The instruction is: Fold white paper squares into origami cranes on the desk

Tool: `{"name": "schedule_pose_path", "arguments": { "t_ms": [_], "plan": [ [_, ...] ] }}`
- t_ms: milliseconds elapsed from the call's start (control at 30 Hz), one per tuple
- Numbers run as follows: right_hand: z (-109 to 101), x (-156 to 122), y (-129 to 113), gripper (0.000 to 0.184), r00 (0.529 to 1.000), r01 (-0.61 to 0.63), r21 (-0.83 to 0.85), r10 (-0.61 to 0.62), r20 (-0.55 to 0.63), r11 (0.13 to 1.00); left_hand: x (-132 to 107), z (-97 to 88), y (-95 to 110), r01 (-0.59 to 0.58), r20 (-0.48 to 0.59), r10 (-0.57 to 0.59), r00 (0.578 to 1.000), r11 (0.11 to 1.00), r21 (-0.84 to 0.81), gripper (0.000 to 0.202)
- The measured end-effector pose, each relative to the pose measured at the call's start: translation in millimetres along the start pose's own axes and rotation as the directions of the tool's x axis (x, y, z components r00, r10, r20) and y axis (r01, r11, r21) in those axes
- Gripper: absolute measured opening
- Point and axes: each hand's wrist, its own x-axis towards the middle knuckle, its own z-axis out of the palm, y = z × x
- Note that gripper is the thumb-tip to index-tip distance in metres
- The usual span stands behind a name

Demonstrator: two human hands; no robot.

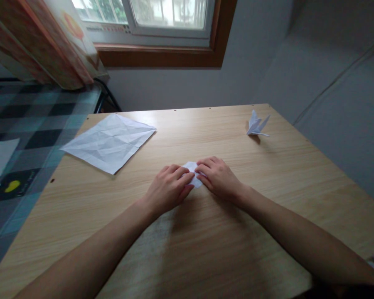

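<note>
white folded paper (191, 167) | your left hand (171, 185), right hand (218, 177) pinch its sides | likely mid-fold | next probably needs even creasing

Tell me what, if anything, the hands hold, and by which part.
A small white paper: left hand at its left side, right hand at its right. Whether they pinch or only press it cannot be told.

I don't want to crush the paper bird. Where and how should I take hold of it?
Probably pinch the paper bird lightly at its low middle, where the points meet, coming from the near side with the right hand, which is closer. Its thin points stick up and out and would likely bend.
</note>
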Motion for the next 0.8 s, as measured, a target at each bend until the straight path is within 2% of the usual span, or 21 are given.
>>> {"name": "schedule_pose_path", "arguments": {
  "t_ms": [67,167,267,367,533,800],
  "plan": [
    [-3,0,3,0.016,0.995,0.097,-0.014,-0.097,0.032,0.995,0,-0.4,0,-0.012,0.0,0.012,1.0,1.0,-0.001,0.02],
    [-7,0,7,0.017,0.959,0.27,-0.045,-0.265,0.101,0.962,0,-0.7,-1,-0.027,0.014,0.027,1.0,1.0,0.0,0.025],
    [-11,0,7,0.017,0.92,0.369,-0.097,-0.348,0.183,0.924,0,-0.6,-1,-0.032,0.02,0.032,0.999,0.999,-0.002,0.029],
    [-18,0,4,0.02,0.901,0.39,-0.118,-0.352,0.253,0.913,0,-1.0,-1,-0.032,0.014,0.032,0.999,0.999,-0.002,0.028],
    [-34,1,-1,0.015,0.888,0.354,-0.136,-0.287,0.36,0.925,0,-1.9,-1,-0.034,0.014,0.034,0.999,0.999,0.001,0.029],
    [-27,-2,-4,0.014,0.887,0.407,-0.236,-0.319,0.335,0.883,-1,-1.4,-2,-0.036,0.007,0.036,0.999,0.999,-0.017,0.03]
  ]
}}
